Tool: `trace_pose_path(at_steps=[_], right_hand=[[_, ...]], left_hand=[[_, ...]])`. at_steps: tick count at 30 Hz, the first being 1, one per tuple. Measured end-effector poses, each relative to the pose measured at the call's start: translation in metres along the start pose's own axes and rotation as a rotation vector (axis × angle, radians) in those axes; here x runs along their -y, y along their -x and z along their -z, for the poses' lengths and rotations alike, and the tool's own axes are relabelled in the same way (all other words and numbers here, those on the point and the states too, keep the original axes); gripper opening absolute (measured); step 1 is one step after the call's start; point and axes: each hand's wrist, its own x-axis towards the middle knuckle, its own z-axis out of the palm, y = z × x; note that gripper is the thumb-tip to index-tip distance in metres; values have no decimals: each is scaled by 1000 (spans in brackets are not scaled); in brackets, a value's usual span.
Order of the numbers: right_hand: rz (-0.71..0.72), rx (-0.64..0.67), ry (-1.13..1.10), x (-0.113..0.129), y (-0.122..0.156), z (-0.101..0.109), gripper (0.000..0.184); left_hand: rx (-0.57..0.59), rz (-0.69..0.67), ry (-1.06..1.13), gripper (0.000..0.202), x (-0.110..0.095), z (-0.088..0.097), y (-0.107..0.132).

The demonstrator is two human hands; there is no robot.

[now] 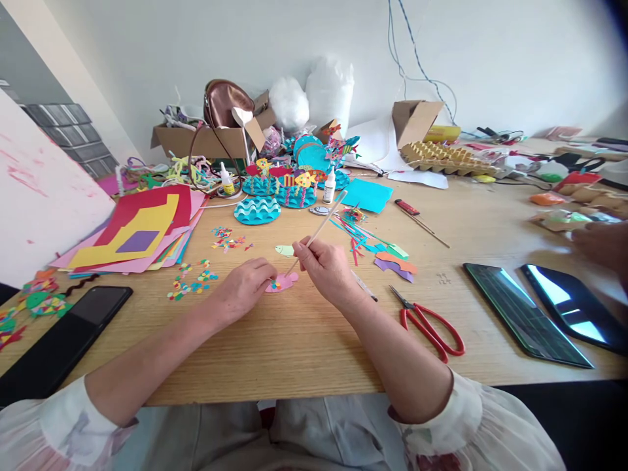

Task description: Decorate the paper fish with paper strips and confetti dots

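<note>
My right hand [326, 265] is closed on a thin pale stick [328, 220], held like a pencil. The stick's lower end meets a small pink paper cutout [289, 281] shaped like a fish, with some coloured paper dots at its left end. At that left end, the fingers of my left hand [249, 280] are pinched on the cutout and hide its edge. A pale green paper fish [284, 250] lies just behind. Loose paper dots [192, 280] and small coloured paper bits [230, 241] are scattered left of the hands.
Red-handled scissors [429, 327] and paper strips [395, 263] lie to the right. Behind stand glue bottles [329, 186] and blue wavy paper discs [257, 210]. Coloured sheets [142, 229] and a phone [73, 333] are left; tablets [524, 314] and another person's hand [601, 245] right.
</note>
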Motion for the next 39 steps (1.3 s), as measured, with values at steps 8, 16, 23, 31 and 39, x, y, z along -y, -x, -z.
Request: trace_pose_path(at_steps=[8,16,23,31,39], right_hand=[[101,139,12,-2,2,-14,27],[128,130,28,-3,3,-17,28],[161,119,45,-3,4,-17,29],[151,104,78,-3,4,-16,28],[149,123,111,0,4,-16,27]], left_hand=[[-37,-7,-15,25,1,-10,25],[-109,-58,-36,32,0,-21,28],[-46,44,-5,28,0,-27,29],[-53,16,-15,31,-2,-26,27],[-42,-9,-112,29,0,-29,27]])
